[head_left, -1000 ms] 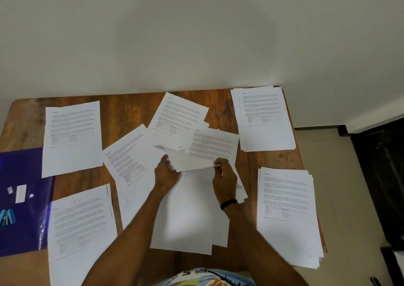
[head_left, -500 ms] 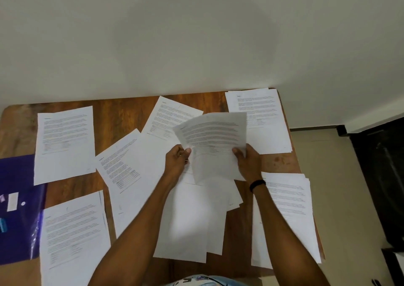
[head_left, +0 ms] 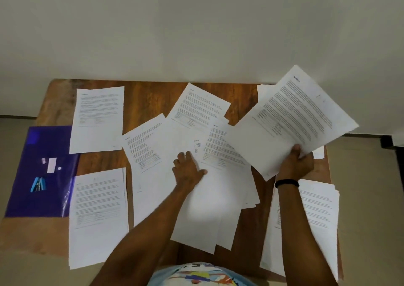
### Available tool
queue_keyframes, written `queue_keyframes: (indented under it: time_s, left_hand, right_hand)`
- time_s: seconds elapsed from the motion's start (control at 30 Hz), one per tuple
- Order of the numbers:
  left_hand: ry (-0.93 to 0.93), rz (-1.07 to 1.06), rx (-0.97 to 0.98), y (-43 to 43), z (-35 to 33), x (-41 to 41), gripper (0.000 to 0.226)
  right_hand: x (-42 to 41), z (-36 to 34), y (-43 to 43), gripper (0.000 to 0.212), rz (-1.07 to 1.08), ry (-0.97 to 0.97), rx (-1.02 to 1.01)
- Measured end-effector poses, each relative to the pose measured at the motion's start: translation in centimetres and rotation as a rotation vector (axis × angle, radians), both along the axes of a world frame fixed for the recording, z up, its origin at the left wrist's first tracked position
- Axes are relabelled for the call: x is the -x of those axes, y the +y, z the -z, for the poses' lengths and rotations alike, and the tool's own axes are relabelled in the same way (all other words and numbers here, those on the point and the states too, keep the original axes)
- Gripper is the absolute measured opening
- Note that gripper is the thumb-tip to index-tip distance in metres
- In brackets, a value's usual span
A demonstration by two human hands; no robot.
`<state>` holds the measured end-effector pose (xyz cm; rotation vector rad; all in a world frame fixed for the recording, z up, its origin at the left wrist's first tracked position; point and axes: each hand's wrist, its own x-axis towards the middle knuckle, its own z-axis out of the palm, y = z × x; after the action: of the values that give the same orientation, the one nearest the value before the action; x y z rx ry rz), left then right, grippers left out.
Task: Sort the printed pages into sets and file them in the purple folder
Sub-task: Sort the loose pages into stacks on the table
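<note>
Sorting seems half done: the right hand [head_left: 295, 165] pinches a printed white sheet [head_left: 290, 119] aloft, the left hand [head_left: 188, 170] lies spread on the unsorted middle pages [head_left: 201, 215], and the flat purple plastic folder [head_left: 24, 189] lies unfilled at left.

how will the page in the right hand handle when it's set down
Probably light: the right hand holds the page by one edge alone. Thin, so likely floppy, though it looks fairly flat. It may slide on the fanned sheets under the left hand.
</note>
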<state>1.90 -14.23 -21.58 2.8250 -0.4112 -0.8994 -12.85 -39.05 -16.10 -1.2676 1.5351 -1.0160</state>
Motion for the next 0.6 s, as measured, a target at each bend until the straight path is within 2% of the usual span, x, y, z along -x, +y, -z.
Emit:
queue_keyframes:
  time_s: [0.27, 0.5, 0.6]
  left_hand:
    - [-0.124, -0.011, 0.108, -3.5, -0.5, -0.9, 0.077]
    - [-0.050, -0.084, 0.102, -5.3, -0.1, -1.0, 0.054]
    - [-0.043, -0.112, 0.204, -5.2, -0.1, -1.3, 0.025]
  right_hand:
    - [2.5, 1.4, 1.4, 0.054, -0.026, 0.044, -0.246]
    - [5.5, 2.2, 1.9, 0.035, 0.123, 0.111, -0.331]
    - [6.1, 1.8, 2.3, 0.034, 0.110, 0.092, -0.378]
